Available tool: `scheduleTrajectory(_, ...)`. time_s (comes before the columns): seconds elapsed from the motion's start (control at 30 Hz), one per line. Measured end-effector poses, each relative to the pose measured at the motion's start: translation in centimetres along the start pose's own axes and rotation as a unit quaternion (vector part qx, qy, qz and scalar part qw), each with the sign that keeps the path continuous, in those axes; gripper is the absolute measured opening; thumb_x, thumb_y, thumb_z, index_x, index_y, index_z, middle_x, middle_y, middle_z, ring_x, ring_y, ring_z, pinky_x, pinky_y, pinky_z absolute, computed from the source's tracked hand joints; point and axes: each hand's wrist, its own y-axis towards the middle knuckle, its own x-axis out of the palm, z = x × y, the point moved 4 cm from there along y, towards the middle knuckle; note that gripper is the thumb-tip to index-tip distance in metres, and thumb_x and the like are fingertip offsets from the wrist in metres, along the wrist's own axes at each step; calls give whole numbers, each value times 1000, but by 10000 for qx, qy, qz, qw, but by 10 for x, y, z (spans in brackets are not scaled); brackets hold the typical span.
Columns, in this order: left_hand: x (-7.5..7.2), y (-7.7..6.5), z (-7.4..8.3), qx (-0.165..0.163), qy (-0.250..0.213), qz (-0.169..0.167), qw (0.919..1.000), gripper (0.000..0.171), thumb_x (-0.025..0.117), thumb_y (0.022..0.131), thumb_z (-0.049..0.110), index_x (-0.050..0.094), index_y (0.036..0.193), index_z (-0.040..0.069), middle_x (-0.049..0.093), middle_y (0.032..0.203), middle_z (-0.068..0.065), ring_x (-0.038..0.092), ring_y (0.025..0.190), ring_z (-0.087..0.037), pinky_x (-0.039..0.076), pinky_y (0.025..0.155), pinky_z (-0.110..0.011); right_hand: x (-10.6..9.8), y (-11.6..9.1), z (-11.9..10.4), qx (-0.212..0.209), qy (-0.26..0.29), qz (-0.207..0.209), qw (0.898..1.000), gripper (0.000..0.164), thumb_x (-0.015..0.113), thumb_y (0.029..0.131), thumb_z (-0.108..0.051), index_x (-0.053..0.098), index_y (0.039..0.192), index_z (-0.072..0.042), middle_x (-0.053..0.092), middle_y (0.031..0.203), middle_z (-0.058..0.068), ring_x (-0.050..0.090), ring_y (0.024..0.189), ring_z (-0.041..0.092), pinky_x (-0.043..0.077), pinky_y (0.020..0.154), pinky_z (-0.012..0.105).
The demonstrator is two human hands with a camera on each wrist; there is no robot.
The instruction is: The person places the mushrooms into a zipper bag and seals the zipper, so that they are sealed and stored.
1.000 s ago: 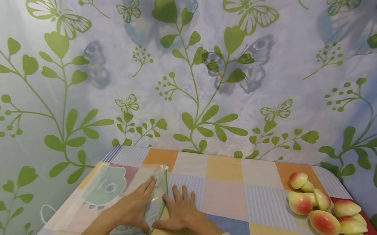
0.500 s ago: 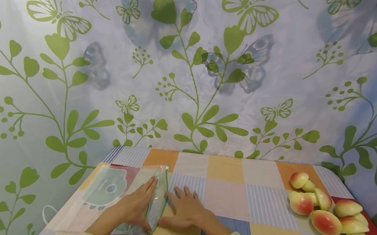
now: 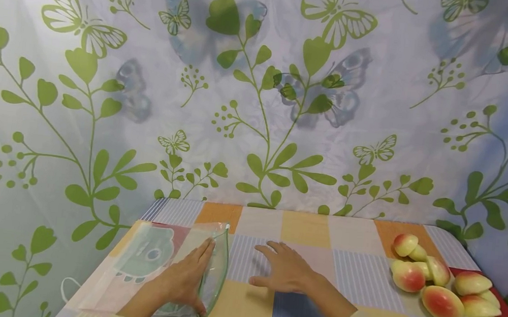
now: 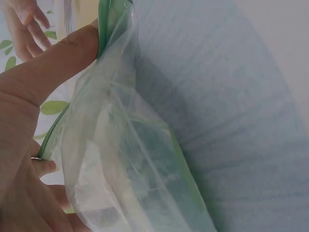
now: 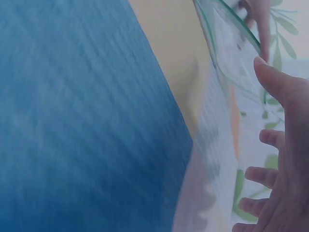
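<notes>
A clear zip bag [image 3: 143, 255] with a green-edged mouth and a pale teal cartoon print lies on the left of the patchwork cloth. My left hand [image 3: 185, 277] rests on the bag beside its mouth, fingers extended and thumb spread apart. In the left wrist view, the thumb [image 4: 58, 63] touches the green edge, and the bag's mouth gapes partly; the other fingers are partly hidden behind the plastic. My right hand [image 3: 286, 269] is raised over the cloth to the right of the bag, fingers spread, holding nothing. The right wrist view shows its thumb and fingertips apart from the bag.
Several yellow-and-red mushroom-like or fruit-like pieces [image 3: 442, 303] are heaped at the right side of the patchwork cloth [image 3: 307, 230]. A leaf-and-butterfly curtain [image 3: 241, 101] hangs behind and along both sides. A white loop [image 3: 64, 288] sticks out at the left edge.
My right hand has left the bag's green edge, moving right and lifting off the cloth. My left hand stays on the bag, whose mouth edge now bows further right.
</notes>
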Motion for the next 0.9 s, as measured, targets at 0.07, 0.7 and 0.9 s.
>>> scheduleTrajectory(0.07, 0, 0, -1, -9, 15, 4, 10000, 158, 100, 48, 59, 13, 161, -8, 12, 168, -26, 36, 140, -55, 48, 102, -58, -8, -5, 4, 25, 24, 54, 10000, 88, 63, 88, -73, 51, 153, -15, 44, 155, 23, 40, 140, 50, 34, 108, 69)
scheduleTrajectory(0.7, 2, 1, 0, 66, -126, -106, 9998, 155, 100, 51, 57, 12, 161, -8, 12, 168, -27, 28, 149, -43, 42, 109, -54, -50, -46, 42, 126, 254, 360, 9989, 87, 72, 89, -61, 47, 154, -9, 38, 156, 28, 34, 141, 55, 35, 101, 76)
scheduleTrajectory(0.9, 1, 0, -1, -15, -133, -130, 9998, 156, 100, 50, 56, 12, 161, -7, 12, 168, -26, 29, 149, -42, 43, 108, -55, -64, -61, 52, 226, 246, 520, 9981, 88, 70, 89, -63, 48, 153, -8, 39, 155, 29, 35, 140, 56, 36, 100, 76)
